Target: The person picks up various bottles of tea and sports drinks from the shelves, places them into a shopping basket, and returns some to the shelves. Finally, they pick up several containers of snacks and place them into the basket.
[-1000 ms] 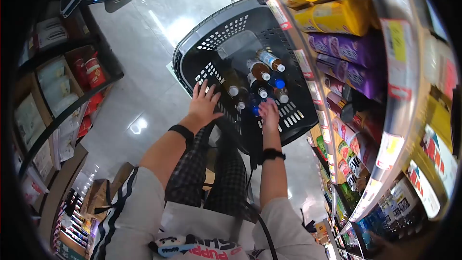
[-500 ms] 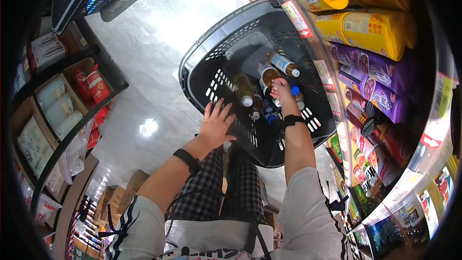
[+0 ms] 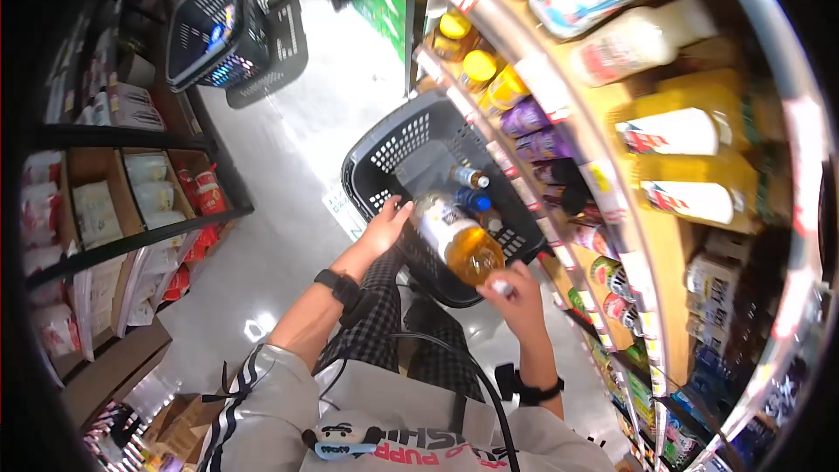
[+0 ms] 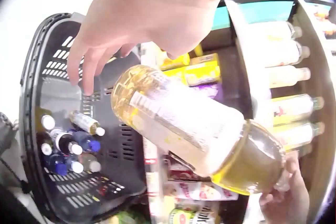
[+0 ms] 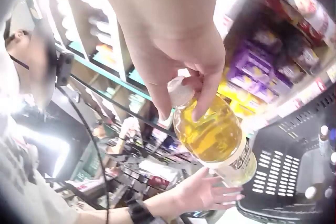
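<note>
My right hand pinches the white cap and neck of a large clear bottle of yellow liquid with a pale label. The bottle tilts over the near side of a black shopping basket, base toward my left hand. My left hand, fingers spread and loosely bent, stays beside the bottle's base; the left wrist view shows a gap between hand and bottle. Inside the basket lie several smaller bottles, among them a blue-capped bottle and a brown drink bottle. The held bottle hides part of them.
Shelves with yellow oil bottles and purple packs rise close on the right. Low bins of bagged goods line the left. Another black basket stands farther up the aisle, whose grey floor lies between.
My right hand was down among the bottles inside the basket; now it is higher and nearer me, holding the large bottle. The left hand has moved from the basket's side toward the bottle.
</note>
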`<state>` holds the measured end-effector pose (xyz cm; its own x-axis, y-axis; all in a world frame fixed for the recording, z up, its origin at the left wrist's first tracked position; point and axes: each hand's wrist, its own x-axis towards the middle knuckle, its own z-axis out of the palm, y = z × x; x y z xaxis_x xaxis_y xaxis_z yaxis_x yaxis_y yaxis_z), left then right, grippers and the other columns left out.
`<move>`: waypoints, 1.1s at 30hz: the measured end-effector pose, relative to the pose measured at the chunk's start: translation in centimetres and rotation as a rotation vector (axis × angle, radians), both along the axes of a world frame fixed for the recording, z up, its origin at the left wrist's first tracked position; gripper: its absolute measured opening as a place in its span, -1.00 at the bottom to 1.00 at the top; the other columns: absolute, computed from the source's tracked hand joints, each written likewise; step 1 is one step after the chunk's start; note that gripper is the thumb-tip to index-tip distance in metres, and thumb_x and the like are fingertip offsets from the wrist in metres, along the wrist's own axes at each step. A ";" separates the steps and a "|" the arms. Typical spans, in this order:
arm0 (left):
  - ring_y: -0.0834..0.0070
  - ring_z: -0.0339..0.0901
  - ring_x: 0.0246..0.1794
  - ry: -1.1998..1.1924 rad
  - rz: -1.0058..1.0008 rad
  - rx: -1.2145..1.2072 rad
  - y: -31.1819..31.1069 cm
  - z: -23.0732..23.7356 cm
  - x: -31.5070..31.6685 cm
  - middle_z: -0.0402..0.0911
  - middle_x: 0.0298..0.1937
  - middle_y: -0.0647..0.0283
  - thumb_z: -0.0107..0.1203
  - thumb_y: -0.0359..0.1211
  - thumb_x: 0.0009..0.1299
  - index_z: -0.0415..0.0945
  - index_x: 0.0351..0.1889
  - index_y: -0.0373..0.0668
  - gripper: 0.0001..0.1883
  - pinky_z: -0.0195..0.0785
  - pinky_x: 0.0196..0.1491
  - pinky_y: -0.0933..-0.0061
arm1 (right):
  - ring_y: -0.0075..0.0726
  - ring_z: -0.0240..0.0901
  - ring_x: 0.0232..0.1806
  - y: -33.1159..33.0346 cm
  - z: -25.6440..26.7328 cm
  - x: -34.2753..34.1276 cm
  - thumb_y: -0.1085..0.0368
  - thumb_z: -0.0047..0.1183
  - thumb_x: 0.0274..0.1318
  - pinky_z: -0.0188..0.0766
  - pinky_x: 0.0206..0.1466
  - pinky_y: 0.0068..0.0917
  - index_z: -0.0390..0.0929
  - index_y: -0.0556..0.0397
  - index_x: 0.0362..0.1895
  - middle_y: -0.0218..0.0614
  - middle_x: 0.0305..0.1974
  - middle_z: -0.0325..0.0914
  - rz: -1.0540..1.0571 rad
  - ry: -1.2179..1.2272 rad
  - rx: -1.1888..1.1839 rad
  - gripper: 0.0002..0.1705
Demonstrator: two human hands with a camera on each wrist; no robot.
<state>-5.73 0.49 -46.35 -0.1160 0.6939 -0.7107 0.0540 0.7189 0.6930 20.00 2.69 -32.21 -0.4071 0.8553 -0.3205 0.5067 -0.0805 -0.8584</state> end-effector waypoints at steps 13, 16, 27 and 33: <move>0.43 0.37 0.10 -0.856 -0.138 0.506 -10.1 31.4 10.8 0.35 0.12 0.24 0.24 -0.45 0.09 0.14 0.21 -0.13 -0.29 0.41 -0.01 0.43 | -0.44 0.36 -0.05 -18.7 21.9 17.7 0.48 0.24 -0.25 0.33 0.00 -0.49 0.30 0.18 0.09 -0.29 -0.07 0.39 -0.396 0.623 0.288 -0.31; 0.44 0.25 0.20 -0.686 -0.230 0.684 -11.3 35.5 14.8 0.29 0.17 0.25 0.33 -0.50 -0.07 0.12 0.25 -0.15 -0.14 0.25 0.15 0.41 | -0.39 0.37 0.01 -23.0 22.2 19.9 0.48 0.16 -0.14 0.37 0.04 -0.50 0.26 0.16 0.13 -0.30 0.00 0.38 -0.650 0.916 0.205 -0.35; 0.39 0.15 0.23 -0.292 -0.729 1.050 -12.8 43.9 23.7 0.20 0.16 0.20 0.46 -0.36 -0.18 0.07 0.21 -0.16 -0.02 0.00 0.28 0.40 | -0.19 0.17 0.24 -25.5 28.2 23.7 -0.26 -0.24 0.15 0.32 0.15 -0.19 -0.05 -0.07 0.33 -0.20 0.25 0.15 -0.865 1.066 0.396 -0.19; 0.30 0.21 0.22 -0.137 -0.882 1.178 -10.0 44.8 24.7 0.24 0.16 0.08 0.46 -0.31 -0.16 0.03 0.21 -0.17 -0.01 0.08 0.25 0.34 | -0.17 0.27 0.18 -23.9 31.0 24.4 -0.27 -0.20 0.13 0.49 -0.01 -0.22 -0.07 -0.04 0.34 -0.18 0.18 0.24 -0.783 0.863 0.511 -0.15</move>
